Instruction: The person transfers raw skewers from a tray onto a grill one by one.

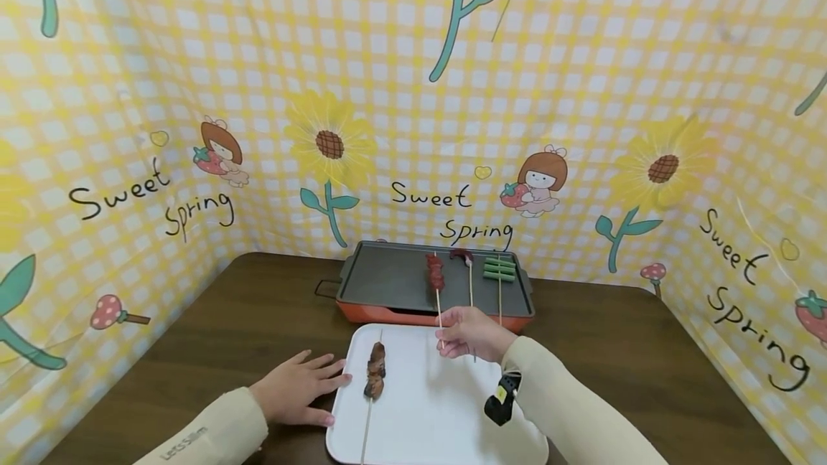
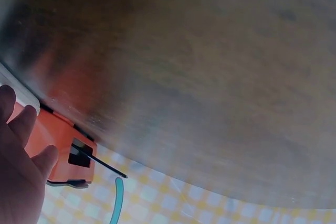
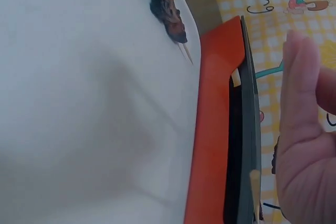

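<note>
My right hand (image 1: 474,336) pinches the stick of a skewer of red meat pieces (image 1: 436,271). The meat end reaches over the grey plate of an orange electric grill (image 1: 388,275); whether it touches the plate I cannot tell. My left hand (image 1: 304,387) lies with spread fingers at the left rim of a white tray (image 1: 446,407), its fingertips on the edge. On the tray's left side lies a skewer of browned meat (image 1: 375,372), also seen as dark meat (image 3: 170,14) in the right wrist view. The left wrist view catches part of my left hand (image 2: 23,166).
To the right on the grill lie a skewer with a dark red curled piece (image 1: 461,257) and a skewer of green pieces (image 1: 499,269). A black wire handle (image 1: 326,287) sticks out on the grill's left. Patterned cloth (image 1: 413,128) hangs behind the brown table (image 1: 601,350).
</note>
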`<action>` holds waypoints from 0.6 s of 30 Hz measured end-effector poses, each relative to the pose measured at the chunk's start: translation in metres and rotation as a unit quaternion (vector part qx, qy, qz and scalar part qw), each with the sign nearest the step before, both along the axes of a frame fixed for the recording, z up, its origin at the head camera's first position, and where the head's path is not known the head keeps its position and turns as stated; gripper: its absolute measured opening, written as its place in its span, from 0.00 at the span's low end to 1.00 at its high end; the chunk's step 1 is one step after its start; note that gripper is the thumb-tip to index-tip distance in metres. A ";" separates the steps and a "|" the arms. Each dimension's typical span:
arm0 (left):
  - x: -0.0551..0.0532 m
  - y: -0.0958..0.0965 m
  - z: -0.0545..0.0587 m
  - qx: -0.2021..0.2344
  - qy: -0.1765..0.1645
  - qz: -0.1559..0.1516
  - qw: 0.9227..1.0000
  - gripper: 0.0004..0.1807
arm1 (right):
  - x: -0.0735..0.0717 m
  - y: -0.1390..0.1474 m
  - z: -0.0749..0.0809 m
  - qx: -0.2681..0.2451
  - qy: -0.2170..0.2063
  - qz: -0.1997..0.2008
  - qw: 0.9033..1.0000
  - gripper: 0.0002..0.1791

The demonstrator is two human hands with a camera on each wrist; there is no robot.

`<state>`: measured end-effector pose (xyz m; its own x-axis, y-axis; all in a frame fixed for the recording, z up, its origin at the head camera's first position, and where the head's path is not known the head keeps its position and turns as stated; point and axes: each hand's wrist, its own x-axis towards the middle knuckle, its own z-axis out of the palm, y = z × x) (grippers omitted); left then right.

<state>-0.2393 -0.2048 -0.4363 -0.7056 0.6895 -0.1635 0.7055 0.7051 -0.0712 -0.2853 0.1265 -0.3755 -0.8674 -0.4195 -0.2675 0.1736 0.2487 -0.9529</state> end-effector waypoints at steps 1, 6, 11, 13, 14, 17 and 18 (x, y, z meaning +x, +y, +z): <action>0.000 0.000 0.000 0.002 -0.001 0.000 1.000 0.38 | -0.002 -0.001 0.000 0.003 0.000 -0.005 1.000 0.13; -0.001 0.001 0.000 -0.003 0.009 -0.007 1.000 0.38 | -0.013 -0.006 0.001 0.008 0.000 -0.034 0.999 0.15; -0.001 0.001 0.000 0.004 0.011 -0.009 1.000 0.38 | -0.022 -0.014 0.003 0.016 0.004 -0.062 0.998 0.17; -0.001 0.001 -0.001 0.006 0.014 -0.010 1.000 0.38 | -0.023 -0.018 0.005 0.022 0.006 -0.068 0.997 0.17; 0.000 0.001 -0.001 0.005 0.017 -0.010 1.000 0.39 | -0.024 -0.020 0.006 0.024 0.006 -0.069 0.997 0.17; 0.000 0.001 -0.003 -0.003 0.029 -0.011 1.000 0.39 | -0.026 -0.025 0.007 0.025 0.005 -0.070 0.997 0.18; 0.000 0.001 -0.004 -0.006 0.031 -0.011 0.999 0.39 | -0.026 -0.026 0.007 0.024 0.004 -0.071 0.997 0.18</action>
<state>-0.2391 -0.2039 -0.4401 -0.6997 0.7029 -0.1276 0.7144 0.6888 -0.1230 -0.3115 0.1001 -0.3685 -0.9196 -0.2790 -0.2765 0.2022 0.2674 -0.9421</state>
